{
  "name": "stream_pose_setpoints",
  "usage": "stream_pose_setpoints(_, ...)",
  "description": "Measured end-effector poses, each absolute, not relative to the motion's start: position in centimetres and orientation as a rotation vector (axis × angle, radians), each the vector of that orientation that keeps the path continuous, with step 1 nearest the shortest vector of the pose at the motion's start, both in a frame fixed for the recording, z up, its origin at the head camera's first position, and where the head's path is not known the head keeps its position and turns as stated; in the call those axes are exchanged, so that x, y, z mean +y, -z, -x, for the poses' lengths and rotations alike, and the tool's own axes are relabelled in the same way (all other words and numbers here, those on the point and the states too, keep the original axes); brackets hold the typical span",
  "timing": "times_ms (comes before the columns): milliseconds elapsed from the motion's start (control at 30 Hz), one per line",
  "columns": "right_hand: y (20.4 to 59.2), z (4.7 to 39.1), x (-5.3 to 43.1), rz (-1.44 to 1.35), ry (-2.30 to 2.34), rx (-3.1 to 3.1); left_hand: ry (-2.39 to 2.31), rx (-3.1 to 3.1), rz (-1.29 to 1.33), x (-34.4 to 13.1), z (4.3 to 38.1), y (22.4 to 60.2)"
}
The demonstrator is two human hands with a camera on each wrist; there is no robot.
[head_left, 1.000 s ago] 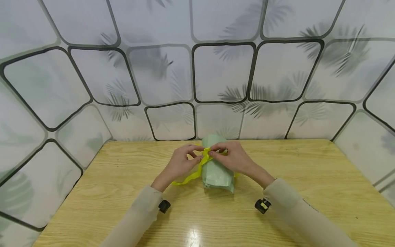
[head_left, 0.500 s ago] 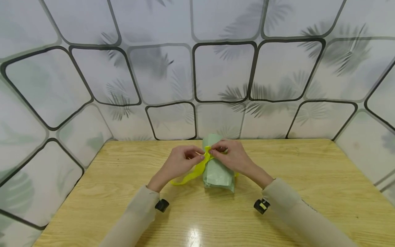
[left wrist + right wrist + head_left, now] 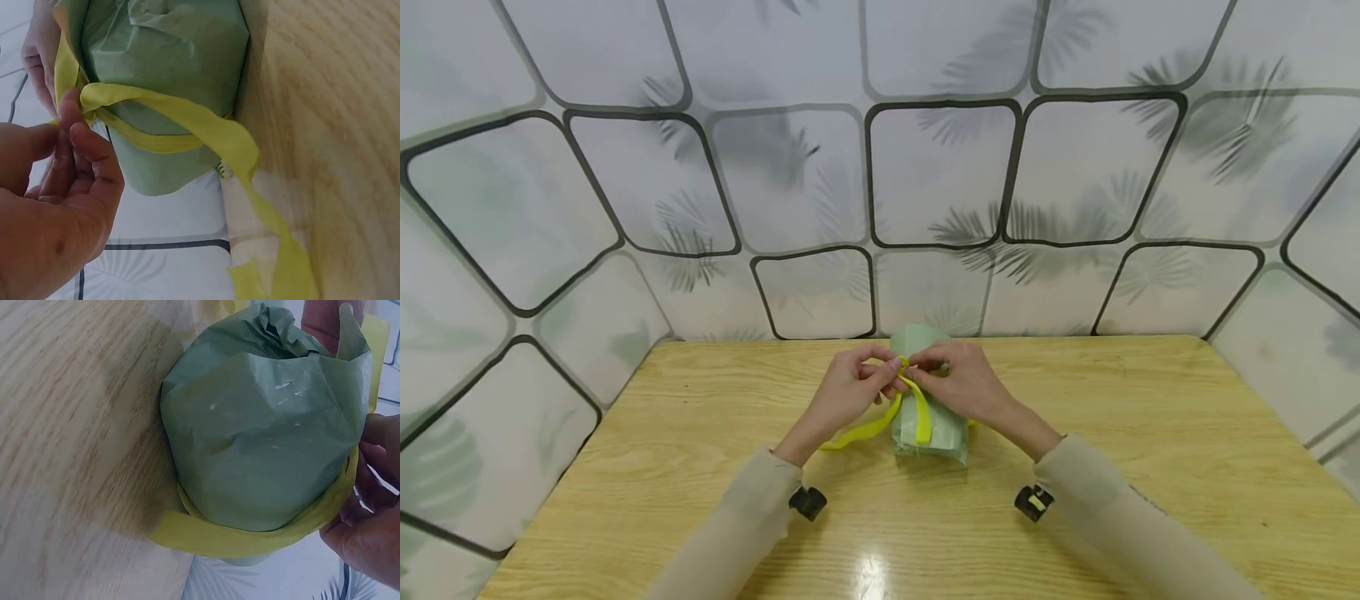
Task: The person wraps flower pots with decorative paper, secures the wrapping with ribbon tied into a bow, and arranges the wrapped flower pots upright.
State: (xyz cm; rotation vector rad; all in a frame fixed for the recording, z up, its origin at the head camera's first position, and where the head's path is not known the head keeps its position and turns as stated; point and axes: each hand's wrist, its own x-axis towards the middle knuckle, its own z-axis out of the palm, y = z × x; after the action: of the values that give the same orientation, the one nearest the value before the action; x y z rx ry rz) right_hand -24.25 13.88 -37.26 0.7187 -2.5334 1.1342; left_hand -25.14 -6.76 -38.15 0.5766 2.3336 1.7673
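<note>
A bundle wrapped in pale green paper point(image 3: 946, 433) lies on the table, its near end folded. Yellow ribbon point(image 3: 923, 421) goes round it and crosses on top, with one tail hanging over the near end. My left hand point(image 3: 848, 385) pinches the ribbon at the crossing, thumb against fingers. In the left wrist view, a long ribbon tail point(image 3: 187, 115) loops down toward the table beside that hand. From the other side my right hand point(image 3: 964, 382) pinches ribbon at the same spot, its fingertips partly hidden. The right wrist view shows a ribbon band point(image 3: 262, 540) passing around the paper.
The wooden table point(image 3: 700, 467) spreads around the bundle. Behind it stands a curtain-like wall point(image 3: 940, 183) with a leaf and outline pattern, close to the table's far edge. A small black device point(image 3: 807, 502) sits at the left wrist, another point(image 3: 1033, 502) at the right.
The left hand has shifted slightly right, in to the crossing. One ribbon tail now hangs down over the bundle's near end. My right hand has barely moved.
</note>
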Motion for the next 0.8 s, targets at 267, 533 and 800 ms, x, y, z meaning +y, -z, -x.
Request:
stream_pose_setpoints(267,36.7,23.3,14.9,-0.782,-1.107,-2.574,-1.880,2.203,-0.399,-6.3,25.2,38.6)
stream_pose_setpoints(533,37.1,22.3,15.2,-0.899,-0.952,-2.536,-1.982,2.153,-0.270,-6.0,25.1,39.2)
stream_pose_setpoints(800,37.4,21.6,15.7,-0.890,-0.740,-2.495,-2.168,1.922,-0.169,-5.7,24.8,39.7)
